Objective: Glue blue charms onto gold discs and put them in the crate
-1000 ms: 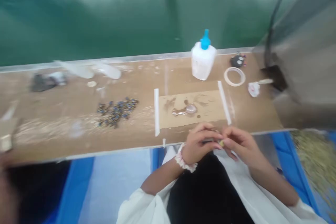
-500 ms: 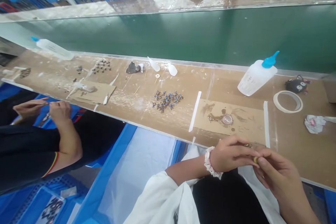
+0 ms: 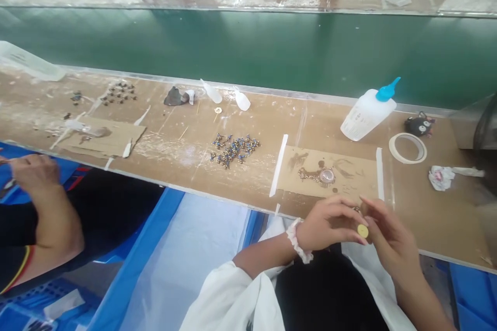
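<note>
My left hand (image 3: 330, 223) and my right hand (image 3: 390, 235) meet above the bench's front edge, fingers curled and closed. Between their fingertips is a small round yellow disc (image 3: 362, 231), its flat face toward me. Just above it, a small dark metallic piece (image 3: 356, 209) shows partly between the fingers; the rest is hidden. Beyond my hands, a cardboard sheet (image 3: 353, 178) is taped to the bench. On it lie a round, pale-faced piece (image 3: 326, 176) and a cluster of small gold-brown bits (image 3: 307, 174).
A pile of small blue-and-gold pieces (image 3: 235, 150) lies left of the cardboard. Behind stands a white bottle with a blue nozzle (image 3: 367, 116). To the right are a tape roll (image 3: 407, 148), a black figure (image 3: 419, 125) and crumpled tissue (image 3: 441, 178). A co-worker's arm (image 3: 58, 217) is at left.
The view has shifted right. My hands have turned so the yellow disc shows its full face, where before only its edge was visible. My right fingers have lifted slightly.
</note>
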The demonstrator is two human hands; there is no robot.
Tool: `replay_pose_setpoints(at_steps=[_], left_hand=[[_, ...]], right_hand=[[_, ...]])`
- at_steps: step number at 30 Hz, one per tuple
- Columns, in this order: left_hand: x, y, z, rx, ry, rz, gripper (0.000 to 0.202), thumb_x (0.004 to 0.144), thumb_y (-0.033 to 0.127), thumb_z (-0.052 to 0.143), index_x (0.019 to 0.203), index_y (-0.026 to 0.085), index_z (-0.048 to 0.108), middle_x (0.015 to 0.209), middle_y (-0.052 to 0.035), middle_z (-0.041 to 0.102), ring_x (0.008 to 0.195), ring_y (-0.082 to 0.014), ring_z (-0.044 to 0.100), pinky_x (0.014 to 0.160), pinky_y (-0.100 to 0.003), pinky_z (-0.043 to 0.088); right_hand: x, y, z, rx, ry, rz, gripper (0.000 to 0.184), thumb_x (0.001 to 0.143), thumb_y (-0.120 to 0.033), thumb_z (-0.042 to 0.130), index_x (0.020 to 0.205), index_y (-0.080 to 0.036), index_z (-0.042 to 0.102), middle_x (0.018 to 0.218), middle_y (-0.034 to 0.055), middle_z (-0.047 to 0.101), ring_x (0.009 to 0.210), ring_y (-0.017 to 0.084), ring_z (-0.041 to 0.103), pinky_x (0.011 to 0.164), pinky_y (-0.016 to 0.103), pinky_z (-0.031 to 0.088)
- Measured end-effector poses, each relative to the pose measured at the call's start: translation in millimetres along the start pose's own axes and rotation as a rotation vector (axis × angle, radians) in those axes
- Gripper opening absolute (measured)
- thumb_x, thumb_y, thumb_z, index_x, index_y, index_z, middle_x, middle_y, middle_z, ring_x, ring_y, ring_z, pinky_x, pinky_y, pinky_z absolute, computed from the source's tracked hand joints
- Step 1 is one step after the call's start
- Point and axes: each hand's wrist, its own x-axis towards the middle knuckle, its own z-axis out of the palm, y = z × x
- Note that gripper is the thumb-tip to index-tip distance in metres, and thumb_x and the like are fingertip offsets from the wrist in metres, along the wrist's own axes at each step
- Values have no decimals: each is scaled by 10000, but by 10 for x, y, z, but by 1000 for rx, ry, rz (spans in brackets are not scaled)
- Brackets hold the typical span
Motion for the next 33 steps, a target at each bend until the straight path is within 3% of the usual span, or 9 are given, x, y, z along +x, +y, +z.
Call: replay_pose_setpoints(at_steps=[3,6,13,16,18,22,24,28,33], left_hand=[[28,122,-98,-129,-97,-129,300,705,421,818,827,160,738,947,-85,659,780,-152,654,772,-294,574],[47,213,-206,-141,-222,-247,207,743,347,799,778,155,729,915,-77,669,807,-156,655,770,-274,561],[10,248,-291,-199,-226,-402,157,789,287,757,864,154,723,1168,-122,673,834,-156,683,789,-280,577],[-12,246,-294,-161,-217,-352,131,799,274,749,873,168,727,1216,-123,669,986,-198,698,916,-313,561],[-12,245,-301,-55,-201,-263,126,791,265,758,882,179,736,1173,-117,684,1014,-208,695,909,-307,569],[-4,237,-315,139,-170,-81,124,809,261,740,909,189,733,1044,-100,708,820,-164,714,753,-259,605],[-7,232,-318,194,-161,-24,115,822,262,727,917,196,729,1029,-93,719,807,-161,717,756,-258,605],[-11,223,-338,252,-156,14,130,825,299,726,915,205,730,1010,-90,739,882,-187,720,833,-296,594],[16,211,-379,126,-213,13,147,813,303,740,906,191,729,928,-94,745,864,-188,721,786,-273,591]], right_hand=[[52,-40,-27,-148,-159,-200,383,960,-187,535,1299,-352,600,1010,60,607,896,180,622,740,276,539],[83,-64,-47,-188,-210,-254,378,945,-136,561,1261,-337,621,909,34,580,787,148,602,678,255,514],[112,-113,30,-224,-2,-272,150,950,-189,564,1020,-248,683,842,32,556,732,150,573,608,265,490],[103,-151,55,-182,111,-208,104,963,-227,550,975,-231,653,843,32,573,744,154,580,623,272,494],[88,-167,59,-148,129,-162,91,967,-243,549,957,-229,639,838,30,577,746,156,584,630,276,493],[45,-159,67,-109,81,-105,76,974,-232,543,982,-239,619,864,36,602,706,142,579,582,262,472],[28,-147,79,-91,58,-75,76,976,-233,542,1005,-240,613,875,36,616,597,110,541,510,243,436],[32,-138,115,-8,52,-15,96,986,-287,531,998,-226,604,820,15,593,442,65,476,419,229,389],[73,-143,145,25,28,-27,101,997,-266,506,1005,-230,601,857,9,581,453,58,500,449,234,423]])
